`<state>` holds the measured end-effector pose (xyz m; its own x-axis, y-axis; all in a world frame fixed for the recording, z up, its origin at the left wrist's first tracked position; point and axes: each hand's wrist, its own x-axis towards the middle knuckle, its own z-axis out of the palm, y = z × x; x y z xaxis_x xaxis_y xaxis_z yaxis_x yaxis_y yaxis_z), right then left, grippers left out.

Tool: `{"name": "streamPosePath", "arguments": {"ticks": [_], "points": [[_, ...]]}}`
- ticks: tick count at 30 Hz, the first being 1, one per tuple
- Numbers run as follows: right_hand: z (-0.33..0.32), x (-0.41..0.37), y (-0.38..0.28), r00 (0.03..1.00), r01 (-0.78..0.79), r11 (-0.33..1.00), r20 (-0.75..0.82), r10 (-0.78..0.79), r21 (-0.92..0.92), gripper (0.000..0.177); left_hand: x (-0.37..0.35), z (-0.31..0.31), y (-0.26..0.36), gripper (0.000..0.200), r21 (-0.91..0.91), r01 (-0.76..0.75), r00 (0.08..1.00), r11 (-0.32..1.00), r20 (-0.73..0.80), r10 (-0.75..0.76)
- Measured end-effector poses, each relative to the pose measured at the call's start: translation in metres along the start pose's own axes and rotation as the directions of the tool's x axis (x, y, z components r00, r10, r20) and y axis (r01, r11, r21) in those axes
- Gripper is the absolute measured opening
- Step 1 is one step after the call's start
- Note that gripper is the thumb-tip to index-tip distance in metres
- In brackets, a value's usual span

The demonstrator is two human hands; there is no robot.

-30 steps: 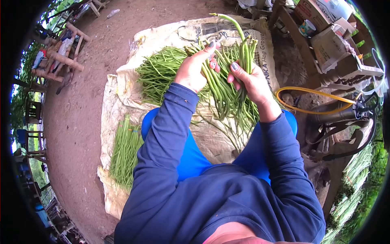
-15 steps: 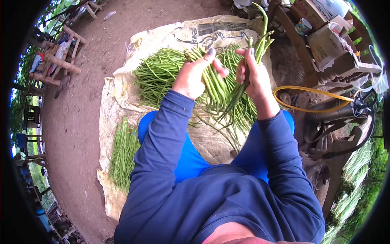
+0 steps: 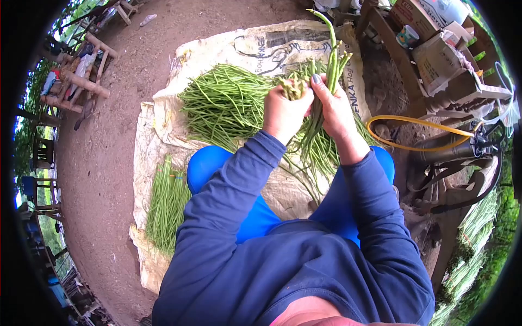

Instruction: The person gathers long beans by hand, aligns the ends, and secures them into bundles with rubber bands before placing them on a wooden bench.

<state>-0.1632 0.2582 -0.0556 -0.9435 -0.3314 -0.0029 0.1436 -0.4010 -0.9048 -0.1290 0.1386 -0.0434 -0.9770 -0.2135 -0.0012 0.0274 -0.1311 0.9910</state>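
Observation:
My left hand (image 3: 285, 113) is wrapped round a bunch of long green beans (image 3: 293, 88), their pale ends bunched above the fist. Close beside it, my right hand (image 3: 338, 115) grips several more string beans (image 3: 333, 54); one long bean sticks up well past the others. The hands nearly touch, and the left fingertips are partly hidden. Under and left of them lies a large loose pile of string beans (image 3: 223, 100), spread over a pale woven sack (image 3: 288, 190). A tied bundle of string beans (image 3: 166, 209) rests on the sack by my left knee.
At right stands a wooden bench (image 3: 394, 57) with cardboard boxes (image 3: 437, 62) and a cup (image 3: 408, 37). Below it lie a metal tank sprayer (image 3: 443, 152) and a yellow hose (image 3: 418, 120). More bean bundles (image 3: 470, 244) lie far right. Wooden furniture (image 3: 81, 81) stands upper left on the dirt floor.
My left hand has moved right, up against my right hand, and its fingers have closed round its bunch. The right hand's beans have tilted slightly left.

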Motion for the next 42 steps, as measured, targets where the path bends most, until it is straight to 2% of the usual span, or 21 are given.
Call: {"name": "streamPosePath", "arguments": {"ticks": [1, 3, 4, 7, 9, 11, 14, 15, 17, 19, 21, 25, 26, 27, 29, 30, 34, 36, 37, 39, 42], "points": [[0.000, -0.001, 0.000, 1.000, -0.003, 1.000, 0.000, 0.003, 0.000, 0.021, 0.002, -0.005, 0.003, 0.010, -0.095, 0.039, 0.999, 0.995, 0.013, -0.038], [0.002, -0.001, -0.004, 1.000, -0.004, 0.987, -0.002, 0.004, -0.160, 0.020, 0.012, -0.014, 0.005, 0.009, -0.080, -0.001, 0.996, 0.997, -0.087, -0.006], [0.002, -0.001, -0.004, 1.000, -0.004, 0.987, -0.002, 0.004, -0.158, 0.020, 0.015, -0.020, 0.007, 0.007, -0.130, -0.037, 0.997, 0.991, -0.068, 0.029], [0.005, -0.003, -0.004, 0.997, -0.023, 0.965, 0.065, 0.042, -0.262, 0.022, 0.020, -0.030, 0.012, 0.015, -0.119, 0.072, 0.992, 0.990, 0.113, -0.058], [0.006, -0.003, -0.006, 0.984, -0.022, 0.974, 0.168, 0.061, -0.226, 0.023, 0.022, -0.032, 0.005, 0.018, -0.125, 0.105, 0.987, 0.987, 0.136, -0.088], [0.011, -0.006, -0.009, 0.992, -0.046, 0.973, 0.100, 0.070, -0.226, 0.023, 0.020, -0.033, 0.006, 0.020, -0.131, 0.140, 0.980, 0.982, 0.161, -0.118], [0.008, -0.004, -0.007, 0.999, -0.019, 0.985, 0.025, 0.024, -0.172, 0.023, 0.014, -0.028, 0.023, 0.025, -0.275, 0.278, 0.958, 0.920, 0.016, -0.285], [0.006, -0.002, -0.006, 0.999, 0.024, 0.980, -0.018, -0.028, -0.198, 0.023, 0.014, -0.032, 0.024, 0.025, -0.277, 0.276, 0.959, 0.920, 0.017, -0.283], [-0.001, 0.002, -0.002, 0.999, 0.030, 0.988, -0.033, -0.036, -0.149, 0.022, 0.014, -0.044, 0.020, 0.028, -0.282, 0.297, 0.945, 0.912, 0.221, -0.240], [-0.006, 0.002, -0.003, 0.996, 0.012, 0.960, 0.085, 0.012, -0.281, 0.022, 0.020, -0.042, 0.008, 0.032, -0.272, 0.260, 0.950, 0.927, 0.243, -0.196], [-0.002, -0.001, -0.001, 0.996, 0.007, 0.957, 0.090, 0.020, -0.290, 0.023, 0.015, -0.039, 0.015, 0.035, -0.085, 0.267, 0.923, 0.960, 0.309, -0.229], [-0.004, -0.001, -0.007, 0.981, 0.031, 0.934, 0.189, 0.039, -0.356, 0.027, 0.018, -0.044, 0.008, 0.038, -0.134, 0.185, 0.961, 0.974, 0.232, -0.151], [-0.008, 0.003, -0.002, 0.992, 0.012, 0.962, 0.122, 0.023, -0.274, 0.029, 0.014, -0.043, 0.017, 0.038, -0.227, 0.264, 0.955, 0.937, 0.197, -0.222], [-0.011, 0.005, 0.001, 0.999, -0.001, 0.982, 0.052, 0.011, -0.189, 0.031, 0.021, -0.051, 0.014, 0.038, -0.174, 0.350, 0.928, 0.920, 0.198, -0.316], [-0.009, 0.005, -0.007, 0.998, 0.067, 0.992, 0.025, -0.065, -0.106, 0.033, 0.021, -0.055, 0.023, 0.038, -0.312, 0.285, 0.955, 0.906, 0.174, -0.240], [-0.017, 0.007, -0.007, 1.000, 0.017, 0.996, 0.009, -0.016, -0.090, 0.034, 0.020, -0.053, 0.027, 0.039, -0.386, 0.170, 0.980, 0.907, 0.163, -0.115], [-0.011, 0.001, -0.012, 1.000, -0.031, 0.998, -0.003, 0.031, 0.049, 0.038, 0.019, -0.054, 0.029, 0.035, -0.556, 0.282, 0.953, 0.782, 0.257, -0.161], [-0.005, -0.002, -0.012, 0.999, -0.034, 0.999, 0.012, 0.035, -0.016, 0.039, 0.022, -0.056, 0.015, 0.030, -0.582, 0.249, 0.935, 0.774, 0.353, -0.036], [-0.001, -0.004, -0.011, 0.999, -0.038, 0.996, 0.023, 0.040, -0.080, 0.040, 0.016, -0.047, 0.025, 0.027, -0.588, 0.241, 0.957, 0.772, 0.277, -0.087], [0.005, -0.004, -0.009, 0.998, -0.026, 0.976, 0.044, 0.036, -0.218, 0.032, 0.016, -0.046, 0.022, 0.040, -0.393, 0.145, 0.956, 0.908, 0.291, -0.026], [0.012, -0.006, 0.003, 0.998, 0.050, 0.942, -0.015, -0.058, -0.332, 0.024, 0.011, -0.038, 0.023, 0.027, -0.282, 0.066, 0.978, 0.957, 0.210, -0.006]]}}
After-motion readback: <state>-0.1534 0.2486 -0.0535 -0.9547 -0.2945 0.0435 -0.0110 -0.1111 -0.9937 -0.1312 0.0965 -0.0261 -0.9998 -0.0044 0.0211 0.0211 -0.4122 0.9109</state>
